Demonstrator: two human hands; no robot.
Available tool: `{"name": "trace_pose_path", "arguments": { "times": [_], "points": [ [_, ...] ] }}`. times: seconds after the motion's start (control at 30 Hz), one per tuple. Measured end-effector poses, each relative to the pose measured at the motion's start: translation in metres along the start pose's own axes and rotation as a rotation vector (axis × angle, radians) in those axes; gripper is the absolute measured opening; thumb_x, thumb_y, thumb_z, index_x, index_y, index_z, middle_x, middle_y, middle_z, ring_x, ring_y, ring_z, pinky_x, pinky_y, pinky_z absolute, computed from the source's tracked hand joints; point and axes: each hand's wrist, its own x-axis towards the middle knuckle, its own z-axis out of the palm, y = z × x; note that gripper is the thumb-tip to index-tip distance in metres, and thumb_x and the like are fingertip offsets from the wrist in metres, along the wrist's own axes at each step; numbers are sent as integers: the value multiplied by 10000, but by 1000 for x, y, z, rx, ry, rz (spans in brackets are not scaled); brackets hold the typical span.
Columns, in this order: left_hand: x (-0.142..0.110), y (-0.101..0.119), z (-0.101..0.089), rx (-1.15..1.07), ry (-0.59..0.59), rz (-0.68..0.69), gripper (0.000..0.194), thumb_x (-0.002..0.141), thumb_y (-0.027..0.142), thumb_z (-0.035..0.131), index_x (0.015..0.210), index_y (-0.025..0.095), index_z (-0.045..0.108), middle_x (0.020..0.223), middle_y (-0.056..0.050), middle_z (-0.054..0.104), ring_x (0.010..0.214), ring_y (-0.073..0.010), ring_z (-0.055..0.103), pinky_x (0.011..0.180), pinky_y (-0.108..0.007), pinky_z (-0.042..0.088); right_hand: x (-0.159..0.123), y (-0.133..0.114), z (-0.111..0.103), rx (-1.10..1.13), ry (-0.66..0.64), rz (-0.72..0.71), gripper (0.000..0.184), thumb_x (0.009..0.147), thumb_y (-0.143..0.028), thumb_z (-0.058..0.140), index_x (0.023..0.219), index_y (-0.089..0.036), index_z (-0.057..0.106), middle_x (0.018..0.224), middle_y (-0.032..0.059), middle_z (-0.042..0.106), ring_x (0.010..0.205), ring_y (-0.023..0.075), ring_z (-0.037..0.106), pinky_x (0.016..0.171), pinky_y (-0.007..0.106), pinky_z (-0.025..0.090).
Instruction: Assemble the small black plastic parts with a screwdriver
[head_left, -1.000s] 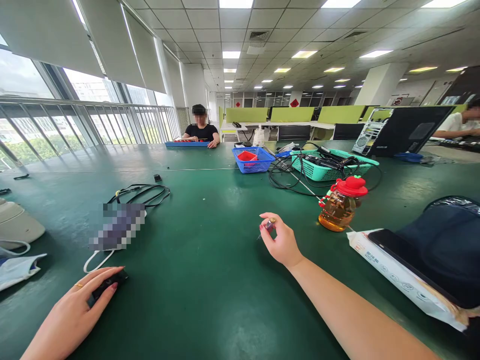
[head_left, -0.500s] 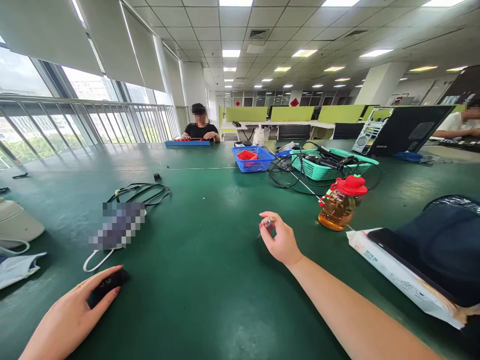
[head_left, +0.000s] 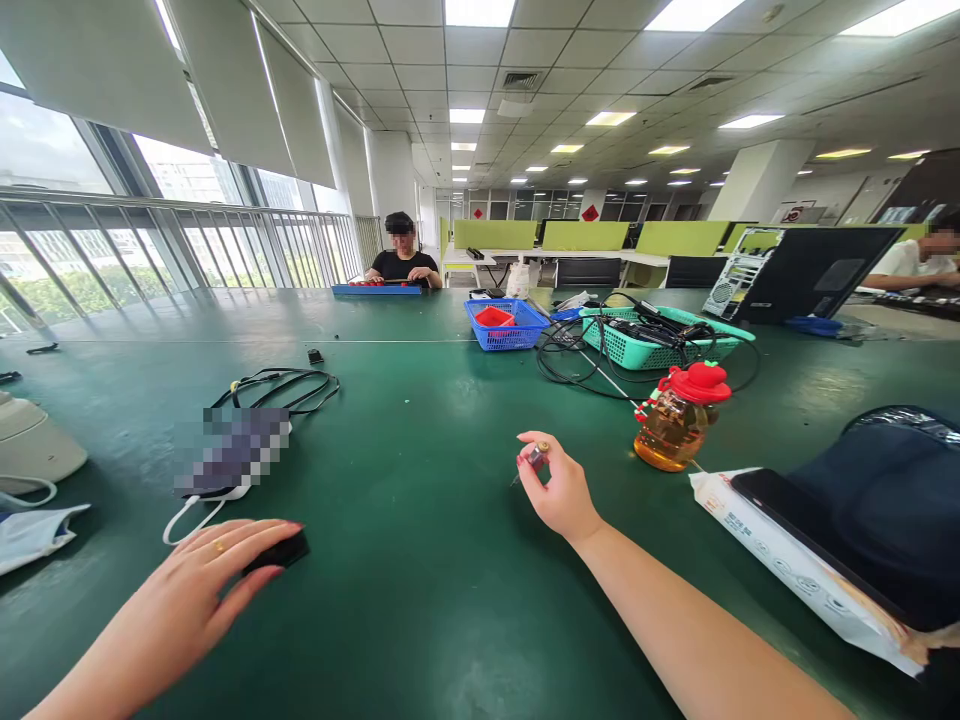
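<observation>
My left hand [head_left: 199, 590] lies flat on the green table [head_left: 420, 600], fingers stretched over a small black device [head_left: 281, 551] that peeks out from under the fingertips. My right hand [head_left: 559, 490] is raised a little above the table's middle, fingers pinched on a small dark tool with a brass-coloured end [head_left: 535, 455]; its thin tip points down and left. A blurred-out object [head_left: 229, 452] with a white cord lies just beyond my left hand.
A bottle of amber liquid with a red cap [head_left: 679, 420] stands right of my right hand. Behind it sit a blue basket [head_left: 506, 322], a teal basket with cables [head_left: 652, 335] and a black cable loop [head_left: 281, 385]. A phone on a white pack [head_left: 795, 545] lies right. People sit far off.
My left hand has slid right and forward across the table, taking the black device with it. My right hand has stayed almost still with the small tool.
</observation>
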Motion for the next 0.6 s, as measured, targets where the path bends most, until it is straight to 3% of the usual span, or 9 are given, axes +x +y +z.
{"name": "trace_pose_path", "arguments": {
  "times": [0.1,0.17,0.23,0.33,0.47,0.6],
  "points": [
    [39,48,-15,-74,-73,192,423,872,584,497,1193,361,659,1140,-9,723,1059,-236,652,969,-367,487,0,1,1,-7,1,2,193,890,-233,485,1079,-232,526,746,-11,639,591,131,625,638,258,550],
    [69,82,-15,-117,-130,358,411,895,553,504,1216,335,640,1137,-26,718,1042,-215,651,976,-365,470,0,1,1,-13,6,-5,196,889,-228,488,1081,-231,525,744,-14,638,584,128,618,638,256,549],
    [99,113,-6,-139,-165,491,382,920,497,503,1231,308,619,1157,-35,707,1043,-208,644,974,-372,458,0,2,1,-18,10,-12,196,889,-225,492,1083,-227,526,748,-13,639,587,126,616,637,253,548],
    [137,148,20,-158,-168,562,315,949,362,497,1236,281,600,1171,-41,696,1064,-215,631,945,-370,455,1,1,0,-18,5,-3,195,890,-227,492,1081,-226,527,748,-13,641,571,122,604,618,245,543],
    [168,169,55,-196,-139,524,336,960,232,425,1254,254,587,1146,-62,691,1031,-216,640,899,-358,467,1,-2,-1,-8,-21,26,197,885,-231,489,1079,-230,525,744,-17,638,515,112,573,556,232,525],
    [172,166,76,-204,-131,473,367,946,177,409,1264,260,572,1125,-55,688,1030,-219,628,900,-372,465,1,-5,-1,7,-32,12,205,885,-221,483,1087,-231,519,761,-10,645,562,121,607,576,234,537]
  ]
}}
